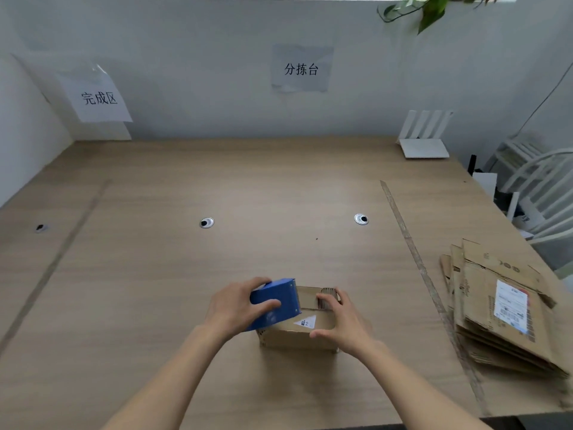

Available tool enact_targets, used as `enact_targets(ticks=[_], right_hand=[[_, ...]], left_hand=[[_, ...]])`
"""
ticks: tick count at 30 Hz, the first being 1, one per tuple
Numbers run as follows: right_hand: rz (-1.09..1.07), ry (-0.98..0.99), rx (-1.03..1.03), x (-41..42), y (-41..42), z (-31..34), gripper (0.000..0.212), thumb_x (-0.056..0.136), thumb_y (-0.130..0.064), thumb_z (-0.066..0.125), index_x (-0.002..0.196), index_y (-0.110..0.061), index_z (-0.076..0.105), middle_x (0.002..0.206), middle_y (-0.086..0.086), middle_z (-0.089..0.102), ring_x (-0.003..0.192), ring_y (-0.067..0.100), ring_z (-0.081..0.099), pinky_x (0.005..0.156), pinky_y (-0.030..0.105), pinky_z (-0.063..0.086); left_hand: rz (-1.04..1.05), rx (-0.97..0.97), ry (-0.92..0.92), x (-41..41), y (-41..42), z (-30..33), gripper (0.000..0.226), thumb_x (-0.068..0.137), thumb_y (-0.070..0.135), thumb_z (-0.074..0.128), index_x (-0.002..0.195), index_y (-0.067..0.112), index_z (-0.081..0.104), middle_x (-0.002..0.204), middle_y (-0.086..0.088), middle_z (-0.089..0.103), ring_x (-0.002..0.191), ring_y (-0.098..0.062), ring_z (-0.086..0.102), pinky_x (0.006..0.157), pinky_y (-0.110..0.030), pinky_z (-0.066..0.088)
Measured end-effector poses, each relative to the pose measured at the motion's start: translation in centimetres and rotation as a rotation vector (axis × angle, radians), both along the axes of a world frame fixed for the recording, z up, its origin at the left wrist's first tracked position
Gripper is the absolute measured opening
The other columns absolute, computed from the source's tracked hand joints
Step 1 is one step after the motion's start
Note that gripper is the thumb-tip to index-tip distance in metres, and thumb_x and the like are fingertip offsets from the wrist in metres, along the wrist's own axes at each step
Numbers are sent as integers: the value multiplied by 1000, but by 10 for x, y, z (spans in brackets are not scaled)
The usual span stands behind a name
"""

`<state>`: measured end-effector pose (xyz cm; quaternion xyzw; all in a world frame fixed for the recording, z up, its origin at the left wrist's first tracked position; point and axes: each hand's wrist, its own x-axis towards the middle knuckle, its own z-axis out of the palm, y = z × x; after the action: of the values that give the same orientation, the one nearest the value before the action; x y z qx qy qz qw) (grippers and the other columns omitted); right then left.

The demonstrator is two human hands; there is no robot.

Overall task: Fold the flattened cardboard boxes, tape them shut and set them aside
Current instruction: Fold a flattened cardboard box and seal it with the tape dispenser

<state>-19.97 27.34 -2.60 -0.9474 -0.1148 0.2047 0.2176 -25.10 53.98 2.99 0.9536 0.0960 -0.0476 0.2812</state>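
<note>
My left hand (231,308) grips a blue tape dispenser (274,302), pressed on top of a small folded cardboard box (297,333) at six o'clock on the wooden table (186,274). My right hand (342,321) curls over the box's right end, fingers on its top flaps, thumb on its near side (steadying hold). At three o'clock lies a stack of flattened cardboard boxes (496,308); a white router (423,141) sits at one o'clock, with paper signs (300,69) on the wall at twelve.
</note>
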Motion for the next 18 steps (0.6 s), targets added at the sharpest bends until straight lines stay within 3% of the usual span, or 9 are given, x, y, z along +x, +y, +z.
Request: enact_targets(ticks=[5,8,10,12,14,18], right_hand=[[71,-119,-121,0,0,3,95,66,-72,72,149,-48,31,163,-12,-1,146,18,21,115,39,32],[117,-206,-67,7,8,7,83,71,-57,76,144,-44,38,138,-6,28,119,16,40,100,31,40],[59,-111,195,9,14,10,64,83,-36,75,141,-39,48,116,-7,48,92,6,50,87,29,48],[-125,97,496,8,18,8,44,95,-19,63,138,-30,57,105,-4,59,77,4,55,77,26,50],[-292,381,693,4,19,7,38,103,-13,51,141,-18,55,105,2,62,78,11,57,73,23,52],[-285,514,795,6,17,15,37,108,-12,43,144,-19,51,108,1,63,86,14,53,73,22,49]], left_hand=[[-78,141,2,15,-14,-6,55,77,74,54,127,51,53,105,21,68,82,-6,58,61,-25,41],[-132,186,24,19,-18,-10,57,78,75,52,129,50,53,108,19,69,87,-9,61,64,-26,43],[-150,190,37,19,-18,-11,58,78,75,51,131,50,52,108,18,69,88,-10,63,67,-28,48],[-138,166,45,20,-17,-11,56,79,73,53,130,50,53,107,19,69,87,-8,62,70,-29,51],[-138,141,64,21,-17,-11,55,80,72,54,130,50,53,106,20,68,87,-8,62,73,-31,53],[-161,127,81,23,-19,-6,58,78,73,54,131,50,53,107,19,69,89,-8,62,77,-33,54]])
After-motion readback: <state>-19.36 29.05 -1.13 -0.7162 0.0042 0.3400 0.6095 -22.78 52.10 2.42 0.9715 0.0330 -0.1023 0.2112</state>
